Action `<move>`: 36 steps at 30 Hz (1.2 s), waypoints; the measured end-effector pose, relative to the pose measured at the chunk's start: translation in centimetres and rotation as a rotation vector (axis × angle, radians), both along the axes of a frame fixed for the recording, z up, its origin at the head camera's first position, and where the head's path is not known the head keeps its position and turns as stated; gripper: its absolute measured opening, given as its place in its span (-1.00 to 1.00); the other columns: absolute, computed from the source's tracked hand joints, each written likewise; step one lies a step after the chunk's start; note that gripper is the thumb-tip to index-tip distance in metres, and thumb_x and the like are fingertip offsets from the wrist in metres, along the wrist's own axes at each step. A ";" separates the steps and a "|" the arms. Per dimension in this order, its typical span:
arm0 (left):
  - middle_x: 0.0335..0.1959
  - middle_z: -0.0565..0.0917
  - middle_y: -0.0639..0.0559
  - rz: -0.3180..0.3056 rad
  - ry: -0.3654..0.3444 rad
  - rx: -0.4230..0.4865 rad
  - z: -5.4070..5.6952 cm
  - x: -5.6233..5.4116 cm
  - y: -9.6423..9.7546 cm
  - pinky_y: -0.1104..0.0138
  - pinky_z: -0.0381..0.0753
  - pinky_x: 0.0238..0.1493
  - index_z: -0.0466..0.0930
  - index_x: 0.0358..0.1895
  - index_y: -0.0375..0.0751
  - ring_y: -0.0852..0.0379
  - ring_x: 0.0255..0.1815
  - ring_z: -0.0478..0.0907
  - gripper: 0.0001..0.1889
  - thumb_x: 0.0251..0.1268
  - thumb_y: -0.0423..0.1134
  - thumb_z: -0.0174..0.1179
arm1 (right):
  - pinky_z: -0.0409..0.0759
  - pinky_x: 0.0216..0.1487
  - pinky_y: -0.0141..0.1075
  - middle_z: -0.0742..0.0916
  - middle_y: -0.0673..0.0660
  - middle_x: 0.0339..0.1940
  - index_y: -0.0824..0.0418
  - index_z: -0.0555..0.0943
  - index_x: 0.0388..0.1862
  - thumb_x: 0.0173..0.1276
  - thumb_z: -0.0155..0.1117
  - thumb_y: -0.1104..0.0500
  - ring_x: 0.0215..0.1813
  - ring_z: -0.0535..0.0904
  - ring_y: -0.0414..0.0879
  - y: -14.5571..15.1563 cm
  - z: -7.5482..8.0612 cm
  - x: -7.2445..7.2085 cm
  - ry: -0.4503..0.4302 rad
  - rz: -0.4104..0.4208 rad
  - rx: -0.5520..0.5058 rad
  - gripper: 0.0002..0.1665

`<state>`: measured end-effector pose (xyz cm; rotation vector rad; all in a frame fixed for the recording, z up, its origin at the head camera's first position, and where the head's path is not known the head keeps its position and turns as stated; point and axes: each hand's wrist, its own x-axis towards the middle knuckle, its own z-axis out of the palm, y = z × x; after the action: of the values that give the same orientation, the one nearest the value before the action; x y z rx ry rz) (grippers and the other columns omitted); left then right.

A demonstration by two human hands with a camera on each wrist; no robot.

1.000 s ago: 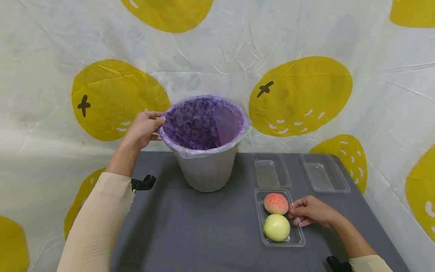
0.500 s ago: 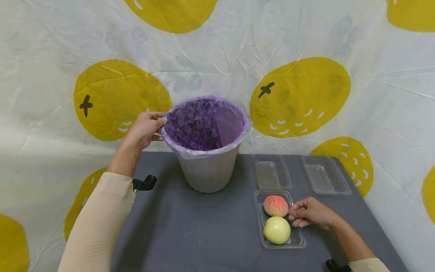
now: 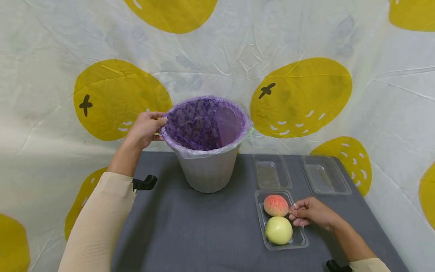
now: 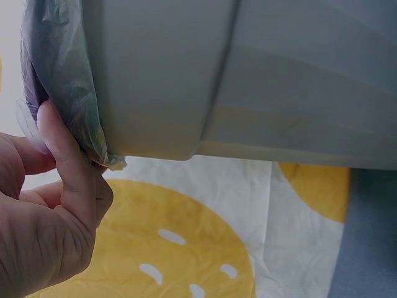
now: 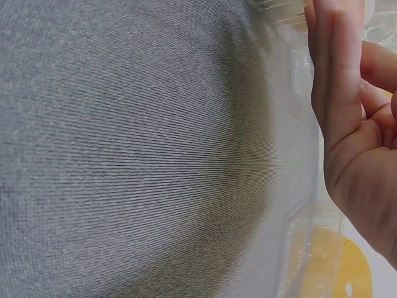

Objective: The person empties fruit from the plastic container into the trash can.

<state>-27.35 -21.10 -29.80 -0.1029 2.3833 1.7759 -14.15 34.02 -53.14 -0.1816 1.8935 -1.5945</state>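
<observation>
A light grey trash can (image 3: 208,170) lined with a purple patterned bag (image 3: 193,122) stands on the table. My left hand (image 3: 145,128) pinches its lined rim on the left side; in the left wrist view the thumb and fingers straddle the bag's folded edge (image 4: 68,81). Farther right and nearer, a clear plastic tray (image 3: 299,241) holds a red-pink peach (image 3: 276,205) behind a pale yellow-green apple (image 3: 278,230). My right hand (image 3: 312,212) grips the tray's right edge beside the peach, thumb and fingers at the rim.
Two more clear plastic trays, one behind the fruit (image 3: 272,172) and one at the back right (image 3: 326,175), lie on the dark grey table (image 3: 190,234). A white curtain (image 3: 217,56) printed with yellow fruit hangs right behind the trash can.
The tray's near end and the apple have shifted slightly to the right. Both hands keep their places, the left on the trash can's rim and the right at the tray's edge.
</observation>
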 end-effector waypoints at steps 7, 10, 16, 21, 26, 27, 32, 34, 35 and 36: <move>-0.24 0.54 0.05 0.008 -0.011 0.002 0.1 -0.1 0.1 0.37 0.71 -0.44 0.31 0.57 -0.18 0.22 -0.47 0.50 -0.47 0.66 -0.16 0.02 | 0.78 -0.26 -0.35 0.83 0.14 -0.25 0.69 0.56 0.06 0.56 0.19 0.33 -0.29 0.79 -0.19 0.2 0.9 -0.4 0.011 0.028 -0.032 -0.64; -0.24 0.55 0.05 0.010 -0.016 0.004 0.2 -0.2 0.2 0.37 0.71 -0.44 0.31 0.57 -0.18 0.22 -0.47 0.51 -0.47 0.66 -0.15 0.02 | 0.78 -0.27 -0.36 0.83 0.13 -0.25 0.70 0.56 0.06 0.55 0.20 0.32 -0.30 0.79 -0.20 0.3 1.6 -0.6 0.020 0.036 -0.027 -0.63; -0.25 0.57 0.06 0.011 -0.022 0.008 0.4 -0.2 0.3 0.37 0.71 -0.44 0.31 0.57 -0.18 0.23 -0.47 0.53 -0.47 0.66 -0.15 0.02 | 0.79 -0.23 -0.32 0.83 0.13 -0.25 0.66 0.57 0.08 0.55 0.22 0.31 -0.29 0.80 -0.19 0.5 3.2 -1.3 0.029 0.043 0.002 -0.63; -0.22 0.55 0.04 0.017 -0.034 0.002 0.5 -0.2 0.4 0.37 0.71 -0.43 0.31 0.58 -0.17 0.22 -0.46 0.52 -0.47 0.66 -0.15 0.02 | 0.79 -0.21 -0.31 0.83 0.11 -0.23 0.67 0.54 0.11 0.57 0.19 0.30 -0.27 0.80 -0.17 0.9 4.9 -2.0 0.047 0.049 0.003 -0.61; -0.26 0.56 0.06 0.011 -0.031 0.010 0.5 -0.2 0.3 0.37 0.71 -0.44 0.31 0.58 -0.16 0.22 -0.47 0.52 -0.47 0.66 -0.15 0.03 | 0.79 -0.18 -0.28 0.83 0.10 -0.23 0.72 0.50 0.13 0.58 0.16 0.32 -0.25 0.81 -0.16 1.0 6.2 -2.7 0.079 0.051 -0.006 -0.59; -0.26 0.56 0.06 0.010 -0.031 0.011 0.5 -0.2 0.3 0.37 0.72 -0.43 0.31 0.58 -0.16 0.22 -0.47 0.52 -0.47 0.66 -0.15 0.03 | 0.79 -0.17 -0.28 0.83 0.10 -0.23 0.72 0.50 0.13 0.59 0.16 0.31 -0.24 0.81 -0.16 1.1 6.4 -2.9 0.080 0.048 -0.006 -0.59; -0.23 0.54 0.04 0.015 -0.028 0.009 0.5 -0.1 0.3 0.37 0.71 -0.43 0.31 0.58 -0.16 0.22 -0.47 0.51 -0.47 0.66 -0.15 0.03 | 0.80 -0.16 -0.27 0.83 0.10 -0.22 0.72 0.49 0.14 0.58 0.18 0.31 -0.23 0.81 -0.15 0.9 7.7 -3.9 0.095 0.044 0.016 -0.58; -0.21 0.53 0.03 0.017 -0.026 0.007 0.4 -0.1 0.3 0.37 0.71 -0.44 0.32 0.57 -0.17 0.22 -0.47 0.50 -0.47 0.66 -0.15 0.03 | 0.80 -0.15 -0.27 0.83 0.10 -0.22 0.72 0.48 0.14 0.57 0.19 0.30 -0.23 0.81 -0.14 0.8 8.1 -4.3 0.101 0.039 0.031 -0.57; -0.20 0.52 0.02 0.018 -0.024 0.006 0.4 -0.1 0.3 0.37 0.70 -0.44 0.32 0.57 -0.17 0.22 -0.47 0.50 -0.47 0.66 -0.15 0.03 | 0.80 -0.15 -0.28 0.83 0.10 -0.22 0.73 0.47 0.15 0.57 0.19 0.30 -0.23 0.81 -0.14 0.8 8.4 -4.5 0.104 0.036 0.039 -0.56; -0.19 0.52 0.02 0.019 -0.023 0.006 0.4 -0.1 0.3 0.38 0.70 -0.44 0.32 0.57 -0.17 0.22 -0.47 0.50 -0.47 0.66 -0.15 0.03 | 0.80 -0.15 -0.28 0.83 0.10 -0.22 0.73 0.47 0.16 0.57 0.19 0.30 -0.23 0.80 -0.14 0.7 8.6 -4.7 0.107 0.030 0.047 -0.55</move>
<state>-27.41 -20.79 -29.39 -0.1446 2.3682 1.7806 -18.88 34.76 -44.54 -0.2785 1.9982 -1.5459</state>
